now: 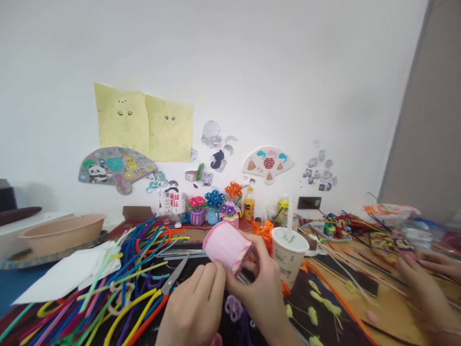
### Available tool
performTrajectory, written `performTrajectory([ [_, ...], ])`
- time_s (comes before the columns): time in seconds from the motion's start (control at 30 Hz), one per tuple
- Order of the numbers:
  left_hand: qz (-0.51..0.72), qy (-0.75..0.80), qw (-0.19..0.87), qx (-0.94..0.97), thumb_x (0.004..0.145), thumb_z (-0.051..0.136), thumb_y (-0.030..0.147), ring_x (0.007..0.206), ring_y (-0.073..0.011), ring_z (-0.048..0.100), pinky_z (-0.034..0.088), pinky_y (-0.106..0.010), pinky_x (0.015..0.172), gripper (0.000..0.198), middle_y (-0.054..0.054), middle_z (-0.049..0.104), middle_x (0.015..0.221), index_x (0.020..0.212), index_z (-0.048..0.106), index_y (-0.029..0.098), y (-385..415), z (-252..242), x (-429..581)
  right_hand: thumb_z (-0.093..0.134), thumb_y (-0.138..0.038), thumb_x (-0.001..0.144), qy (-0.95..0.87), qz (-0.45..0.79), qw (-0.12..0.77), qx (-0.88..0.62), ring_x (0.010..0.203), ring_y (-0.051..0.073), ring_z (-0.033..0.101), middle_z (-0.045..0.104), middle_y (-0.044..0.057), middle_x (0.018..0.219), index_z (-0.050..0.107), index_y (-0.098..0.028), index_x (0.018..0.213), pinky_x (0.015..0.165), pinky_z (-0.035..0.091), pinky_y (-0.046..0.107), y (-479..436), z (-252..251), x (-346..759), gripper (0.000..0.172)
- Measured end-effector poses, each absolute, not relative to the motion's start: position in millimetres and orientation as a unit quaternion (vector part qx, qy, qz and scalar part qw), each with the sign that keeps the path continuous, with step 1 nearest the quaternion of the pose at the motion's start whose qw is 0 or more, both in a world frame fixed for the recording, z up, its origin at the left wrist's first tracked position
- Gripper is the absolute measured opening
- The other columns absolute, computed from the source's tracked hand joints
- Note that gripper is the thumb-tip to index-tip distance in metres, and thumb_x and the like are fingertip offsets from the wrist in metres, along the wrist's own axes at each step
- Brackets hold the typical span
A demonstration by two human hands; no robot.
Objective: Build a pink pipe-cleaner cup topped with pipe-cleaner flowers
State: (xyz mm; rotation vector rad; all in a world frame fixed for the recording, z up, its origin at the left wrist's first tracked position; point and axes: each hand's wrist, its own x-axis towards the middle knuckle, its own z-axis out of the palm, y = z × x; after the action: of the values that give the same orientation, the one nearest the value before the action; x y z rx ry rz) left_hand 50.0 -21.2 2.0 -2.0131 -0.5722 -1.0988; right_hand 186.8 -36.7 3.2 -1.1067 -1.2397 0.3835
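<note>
A small pink pot (225,245) with a darker pink rim and a pink-and-cream twisted band is tilted on its side above the table. My right hand (264,283) grips it from the right, thumb below and fingers around its banded end. My left hand (196,302) is closed, its fingertips pinched against the pot's lower edge; what lies between them is hidden. Scissors (173,278) with red handles lie partly behind my left hand. Below the pot is a purple pipe-cleaner flower (234,307).
Many coloured pipe cleaners (118,283) spread across the left, beside white paper (68,271). A drink cup with a straw (288,254) stands close to my right hand. Finished flower pots (214,206) line the back. Another person's hands (425,283) work at the right.
</note>
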Motion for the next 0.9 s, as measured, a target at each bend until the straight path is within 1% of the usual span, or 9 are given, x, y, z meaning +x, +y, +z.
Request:
performTrajectory([
  [0.1,-0.470,-0.208,0.340,-0.788,0.096,0.028,0.012,0.058,-0.0158,0.059,0.043,-0.026,0.051,0.033,-0.005,0.061,0.064,0.082,0.058,0.011,-18.1,1.0,54.8,0.073,-0.018,0.061,-0.557,0.189,0.641,-0.493,0.073,0.021,0.070,0.069,0.008,0.097,0.053,-0.019,0.109,0.070,0.060,0.030,-39.4,4.2,187.8,0.052],
  [0.2,-0.492,-0.196,0.315,-0.788,0.096,0.028,0.013,0.059,-0.0155,0.057,0.042,-0.026,0.053,0.034,-0.005,0.059,0.064,0.079,0.057,0.012,-16.8,-1.7,57.0,0.073,-0.016,0.062,-0.557,0.231,0.636,-0.482,0.064,0.018,0.069,0.069,0.004,0.089,0.053,-0.020,0.107,0.070,0.060,0.030,-41.4,4.1,187.2,0.050],
  [0.3,-0.492,-0.192,0.318,-0.787,0.097,0.030,0.014,0.063,-0.0161,0.057,0.044,-0.026,0.057,0.033,-0.007,0.061,0.067,0.080,0.058,0.010,-18.3,-3.7,57.8,0.073,-0.014,0.062,-0.553,0.258,0.642,-0.465,0.065,0.018,0.070,0.070,0.002,0.082,0.052,-0.022,0.103,0.069,0.059,0.029,-40.6,3.5,187.0,0.046],
  [0.43,-0.516,-0.191,0.353,-0.757,0.095,0.034,0.010,0.064,-0.0156,0.057,0.045,-0.026,0.063,0.030,-0.007,0.063,0.069,0.081,0.060,0.009,-20.8,-2.9,59.6,0.072,-0.013,0.063,-0.547,0.279,0.647,-0.451,0.063,0.016,0.070,0.069,-0.001,0.076,0.052,-0.023,0.096,0.069,0.058,0.027,-39.2,4.4,188.0,0.041],
  [0.5,-0.521,-0.194,0.354,-0.752,0.095,0.035,0.009,0.064,-0.0154,0.057,0.045,-0.026,0.064,0.028,-0.008,0.064,0.070,0.083,0.060,0.008,-22.2,-0.6,61.0,0.072,-0.012,0.063,-0.544,0.288,0.648,-0.448,0.062,0.015,0.070,0.069,-0.002,0.075,0.052,-0.022,0.095,0.070,0.058,0.027,-39.3,5.1,188.4,0.039],
  [0.57,-0.520,-0.200,0.357,-0.750,0.095,0.036,0.009,0.063,-0.0156,0.058,0.045,-0.026,0.064,0.027,-0.007,0.063,0.068,0.082,0.060,0.008,-23.9,2.1,62.4,0.072,-0.011,0.062,-0.541,0.293,0.654,-0.439,0.061,0.015,0.070,0.069,-0.002,0.075,0.053,-0.022,0.094,0.070,0.058,0.026,-38.8,5.4,188.6,0.039],
  [0.7,-0.507,-0.224,0.360,-0.751,0.094,0.038,0.009,0.061,-0.0158,0.058,0.044,-0.026,0.062,0.026,-0.005,0.061,0.064,0.075,0.056,0.013,-26.3,5.3,63.7,0.074,-0.012,0.060,-0.544,0.296,0.666,-0.415,0.068,0.017,0.072,0.070,0.001,0.082,0.054,-0.022,0.094,0.062,0.057,0.022,-33.1,4.3,189.7,0.040],
  [0.77,-0.510,-0.236,0.358,-0.745,0.093,0.041,0.010,0.062,-0.0159,0.058,0.043,-0.026,0.062,0.022,-0.004,0.060,0.065,0.078,0.056,0.013,-25.8,5.0,62.9,0.075,-0.012,0.060,-0.544,0.296,0.669,-0.411,0.072,0.019,0.072,0.071,0.002,0.083,0.054,-0.021,0.094,0.059,0.057,0.022,-29.9,4.4,190.6,0.041],
  [0.9,-0.505,-0.260,0.336,-0.751,0.093,0.044,0.013,0.064,-0.0158,0.059,0.042,-0.026,0.057,0.015,-0.003,0.060,0.069,0.081,0.054,0.015,-22.8,1.8,61.2,0.074,-0.012,0.060,-0.549,0.298,0.659,-0.420,0.073,0.020,0.071,0.070,0.001,0.082,0.055,-0.020,0.092,0.060,0.057,0.023,-28.9,8.3,191.5,0.039],
])
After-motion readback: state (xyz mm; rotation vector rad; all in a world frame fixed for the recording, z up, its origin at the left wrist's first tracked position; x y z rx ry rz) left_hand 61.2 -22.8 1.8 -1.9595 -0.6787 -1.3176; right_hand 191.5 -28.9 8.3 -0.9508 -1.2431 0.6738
